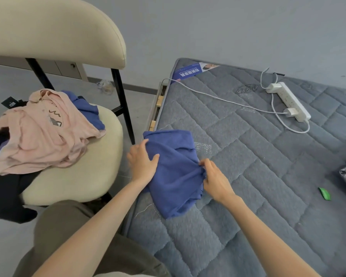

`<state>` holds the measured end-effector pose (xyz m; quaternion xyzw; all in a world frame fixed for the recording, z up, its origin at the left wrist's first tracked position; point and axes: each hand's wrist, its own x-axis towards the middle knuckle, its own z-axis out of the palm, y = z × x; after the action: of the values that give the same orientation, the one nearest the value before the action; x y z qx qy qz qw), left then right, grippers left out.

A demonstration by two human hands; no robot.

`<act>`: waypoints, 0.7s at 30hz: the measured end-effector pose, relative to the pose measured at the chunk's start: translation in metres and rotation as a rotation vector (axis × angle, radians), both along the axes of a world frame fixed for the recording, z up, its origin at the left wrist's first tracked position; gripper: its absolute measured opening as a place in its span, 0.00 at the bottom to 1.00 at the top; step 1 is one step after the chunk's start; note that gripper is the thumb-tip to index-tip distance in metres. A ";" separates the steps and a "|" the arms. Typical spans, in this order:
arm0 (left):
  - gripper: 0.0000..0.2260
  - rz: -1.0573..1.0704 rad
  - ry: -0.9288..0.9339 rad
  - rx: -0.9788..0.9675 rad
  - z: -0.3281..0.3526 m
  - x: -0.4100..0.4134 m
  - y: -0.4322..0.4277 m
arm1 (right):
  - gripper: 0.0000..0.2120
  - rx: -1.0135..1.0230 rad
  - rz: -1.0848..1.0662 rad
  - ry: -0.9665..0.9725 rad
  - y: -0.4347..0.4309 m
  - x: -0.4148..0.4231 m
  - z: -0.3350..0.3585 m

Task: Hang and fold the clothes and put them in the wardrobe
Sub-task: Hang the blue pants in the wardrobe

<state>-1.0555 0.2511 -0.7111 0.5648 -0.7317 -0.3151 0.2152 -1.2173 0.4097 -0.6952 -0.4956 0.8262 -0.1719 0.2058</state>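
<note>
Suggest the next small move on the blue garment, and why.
Probably fold the bunched right edge across toward the left hand: the right hand pinches gathered fabric there, the left hand holds the opposite edge of the blue garment on the mattress.

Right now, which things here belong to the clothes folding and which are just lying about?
Job: blue garment, held by left hand and right hand; pink top and dark clothes on the chair.
Lying about: power strip, white cable, green object.

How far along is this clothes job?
No finished pile shows. In hand: the blue garment lies partly folded on the mattress; the left hand holds one edge, the right hand pinches the other. Left: the pink top and more on the chair.
</note>
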 end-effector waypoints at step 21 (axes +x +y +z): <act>0.07 -0.340 0.010 0.046 0.025 -0.034 -0.024 | 0.08 -0.222 0.199 0.234 0.028 0.005 -0.002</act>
<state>-1.0897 0.2272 -0.6863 0.4359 -0.8084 -0.3663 0.1493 -1.2126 0.4374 -0.6970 -0.6110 0.7674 -0.1818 0.0682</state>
